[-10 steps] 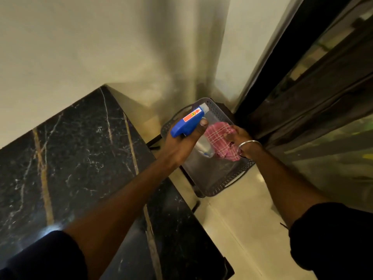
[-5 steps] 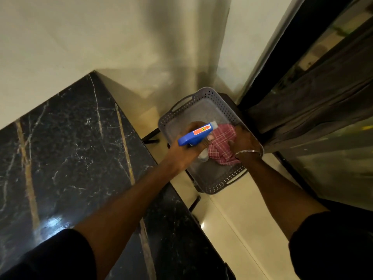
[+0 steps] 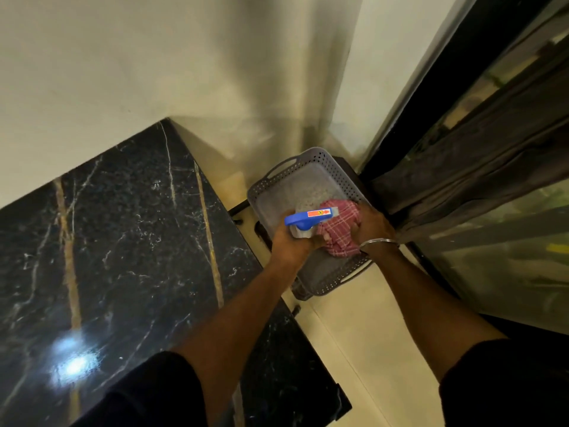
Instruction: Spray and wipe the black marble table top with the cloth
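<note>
The black marble table top (image 3: pixel 123 248), veined in white and gold, fills the left half of the view. To its right, a grey perforated basket (image 3: pixel 311 163) stands lower down. My left hand (image 3: pixel 292 245) grips a spray bottle (image 3: pixel 308 217) with a blue head, held over the basket. My right hand (image 3: pixel 371 228), with a metal bangle at the wrist, is closed on a pink checked cloth (image 3: pixel 337 229) inside the basket. The bottle's lower body is hidden by my fingers.
A cream wall rises behind the table. A dark-framed glass door (image 3: pixel 492 149) with a grey curtain (image 3: pixel 462 186) stands at the right. Pale floor tiles (image 3: pixel 378 334) lie between table and door. A ceiling light reflects on the marble near my left sleeve.
Both hands have sunk lower into the basket. The spray bottle has tipped from pointing up to lying nearly level, and the right hand has closed around the cloth.
</note>
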Demonstrator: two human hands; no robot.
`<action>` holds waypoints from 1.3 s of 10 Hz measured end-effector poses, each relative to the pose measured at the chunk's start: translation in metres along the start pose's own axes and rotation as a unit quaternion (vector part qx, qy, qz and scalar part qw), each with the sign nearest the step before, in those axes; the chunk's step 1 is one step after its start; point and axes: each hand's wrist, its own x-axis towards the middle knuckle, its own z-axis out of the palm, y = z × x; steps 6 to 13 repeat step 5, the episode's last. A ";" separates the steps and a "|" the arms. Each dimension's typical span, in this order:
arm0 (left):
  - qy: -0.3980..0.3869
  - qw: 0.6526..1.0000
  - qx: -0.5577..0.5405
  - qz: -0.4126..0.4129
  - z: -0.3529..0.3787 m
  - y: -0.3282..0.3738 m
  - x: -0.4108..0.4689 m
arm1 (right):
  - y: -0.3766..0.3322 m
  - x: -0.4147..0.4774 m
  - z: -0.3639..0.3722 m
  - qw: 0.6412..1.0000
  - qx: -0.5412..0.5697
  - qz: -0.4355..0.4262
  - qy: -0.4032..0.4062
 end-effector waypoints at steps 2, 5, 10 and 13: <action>0.047 0.997 0.054 0.019 -0.007 0.017 -0.023 | -0.018 -0.019 -0.028 0.999 -0.009 -0.020 -0.041; 0.042 0.962 0.194 0.189 -0.075 0.048 -0.105 | -0.075 -0.076 -0.090 0.999 -0.032 -0.028 0.020; 0.042 0.962 0.194 0.189 -0.075 0.048 -0.105 | -0.075 -0.076 -0.090 0.999 -0.032 -0.028 0.020; 0.042 0.962 0.194 0.189 -0.075 0.048 -0.105 | -0.075 -0.076 -0.090 0.999 -0.032 -0.028 0.020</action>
